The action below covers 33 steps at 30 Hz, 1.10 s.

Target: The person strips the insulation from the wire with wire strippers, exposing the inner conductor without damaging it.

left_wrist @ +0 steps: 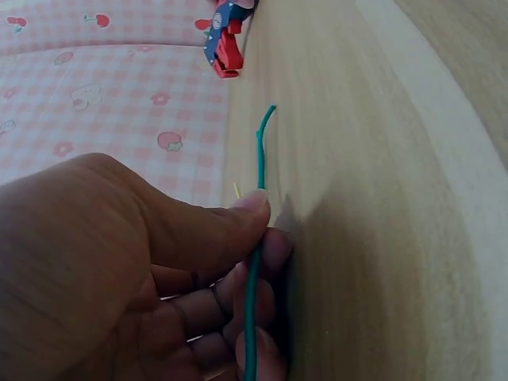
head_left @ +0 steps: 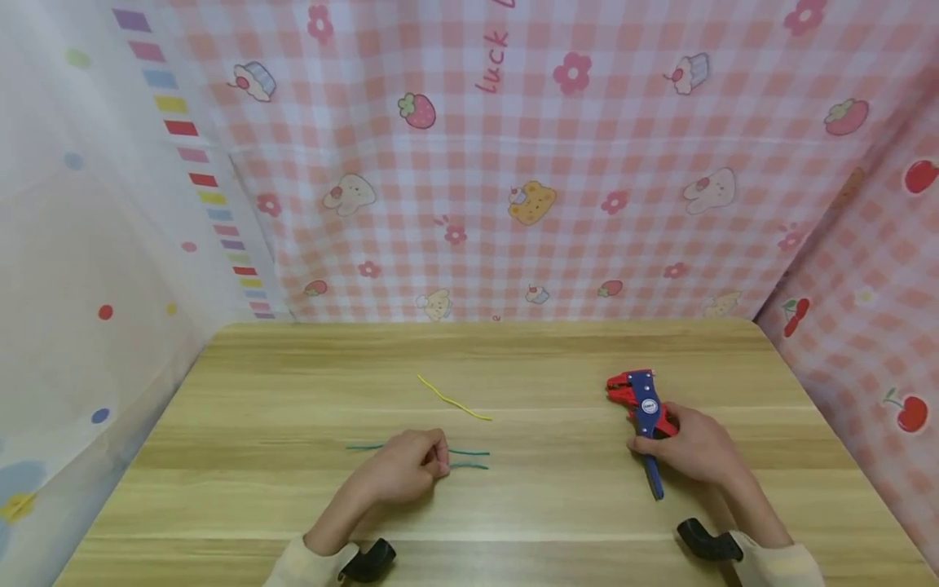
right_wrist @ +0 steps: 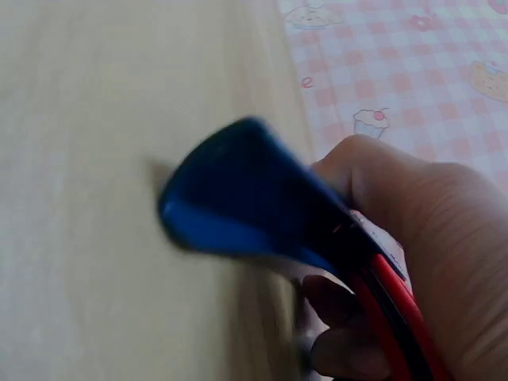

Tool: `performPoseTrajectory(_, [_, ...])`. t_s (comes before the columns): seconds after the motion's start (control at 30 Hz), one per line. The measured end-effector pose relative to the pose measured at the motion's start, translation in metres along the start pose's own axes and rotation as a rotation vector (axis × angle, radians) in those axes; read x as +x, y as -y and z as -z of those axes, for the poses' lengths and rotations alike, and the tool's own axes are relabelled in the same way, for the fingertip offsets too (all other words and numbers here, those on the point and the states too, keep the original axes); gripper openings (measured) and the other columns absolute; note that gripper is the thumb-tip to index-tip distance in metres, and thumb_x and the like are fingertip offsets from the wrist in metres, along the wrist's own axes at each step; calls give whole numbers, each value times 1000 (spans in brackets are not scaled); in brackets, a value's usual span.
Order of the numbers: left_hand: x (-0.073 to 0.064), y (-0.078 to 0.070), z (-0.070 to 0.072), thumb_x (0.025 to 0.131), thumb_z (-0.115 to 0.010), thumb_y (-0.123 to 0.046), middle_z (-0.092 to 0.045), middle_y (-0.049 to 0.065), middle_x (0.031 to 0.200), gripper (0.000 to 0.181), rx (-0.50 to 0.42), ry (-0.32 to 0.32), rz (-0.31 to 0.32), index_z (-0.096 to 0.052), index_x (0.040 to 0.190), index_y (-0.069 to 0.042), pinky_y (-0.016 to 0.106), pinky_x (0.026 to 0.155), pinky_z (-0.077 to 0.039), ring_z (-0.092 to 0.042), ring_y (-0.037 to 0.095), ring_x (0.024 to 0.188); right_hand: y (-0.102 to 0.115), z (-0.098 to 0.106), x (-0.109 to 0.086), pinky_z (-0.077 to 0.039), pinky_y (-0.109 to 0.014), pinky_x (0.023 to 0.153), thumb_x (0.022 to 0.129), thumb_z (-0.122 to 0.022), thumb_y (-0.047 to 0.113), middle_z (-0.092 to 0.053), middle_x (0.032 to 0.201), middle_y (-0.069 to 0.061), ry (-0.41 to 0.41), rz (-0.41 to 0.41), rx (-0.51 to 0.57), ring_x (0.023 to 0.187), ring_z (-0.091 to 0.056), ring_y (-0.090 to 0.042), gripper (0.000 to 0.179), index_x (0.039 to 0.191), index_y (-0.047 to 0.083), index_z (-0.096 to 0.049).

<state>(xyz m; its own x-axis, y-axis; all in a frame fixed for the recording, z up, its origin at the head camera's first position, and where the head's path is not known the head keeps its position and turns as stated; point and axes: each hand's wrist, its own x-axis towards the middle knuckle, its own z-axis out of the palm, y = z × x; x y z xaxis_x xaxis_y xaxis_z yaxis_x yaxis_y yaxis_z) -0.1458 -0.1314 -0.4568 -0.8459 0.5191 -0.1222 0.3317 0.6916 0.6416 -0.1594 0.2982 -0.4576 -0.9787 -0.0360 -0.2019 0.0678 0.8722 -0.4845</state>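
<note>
- The left hand (head_left: 406, 469) has its thumb and fingers (left_wrist: 275, 248) pinched together on a green wire (left_wrist: 251, 298), parted only by the wire itself.
- That pinch leaves a short end poking past the fingertips toward the person's right, with the rest running back along the curled fingers. It looks a sensible hold for a thin, bendy thing: the length is steadied, the tip bare of any finger.
- The wire is low over the left-middle of the worktop (head_left: 543, 489), well apart from the stripper (head_left: 645, 399); whether it touches the wood I cannot tell.
- The right hand (head_left: 697, 447) has its fingers curled round the stripper, thumb on the blue handle and the others about the red lever, part of which they hide. Such a grip probably puts both within one squeeze, with the red nose (head_left: 622, 395) facing left, clear of the fingers. Whether the worktop bears any of its weight is unclear.
- A second strand (head_left: 469, 452), also green, lies close beside; the yellow wire (head_left: 455, 401) slants farther off, out of the hands' way.
- The wire looks smooth and evenly green, slightly bent near its tip, with no metal visible there. The stripper is blue and red, with a round pale badge.
</note>
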Motion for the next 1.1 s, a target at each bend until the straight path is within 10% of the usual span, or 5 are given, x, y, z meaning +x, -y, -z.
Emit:
performPoseTrajectory(0.33, [1,7,4,98,-61,-3,-67,-3,83,11,-107,-4,-57,-71,97,-9,22,65,-48,-56,5,72,7,-6,1,-35,-24,63,77,-90,39,-69,92,0,76,89,280,80,-54,-16,79,141,6,-59])
performPoseTrajectory(0.53, [4,6,1,100,-64,-8,-66,-4,86,10,-120,-83,-85,-72,95,-11,22,69,-48,-54,5,76,9,-4,-1,-31,-24,55,80,-88,34,-60,72,5,133,61,372,64,-46,-11,41,106,6,-76])
performPoseTrajectory(1.1, [8,-2,-3,101,-55,0,-68,6,75,12,-302,-265,-152,-67,102,-2,19,58,-45,-56,3,62,22,-17,-2,-51,-20,94,89,-81,21,-75,117,-16,250,200,642,105,-72,-16,39,119,-1,-71])
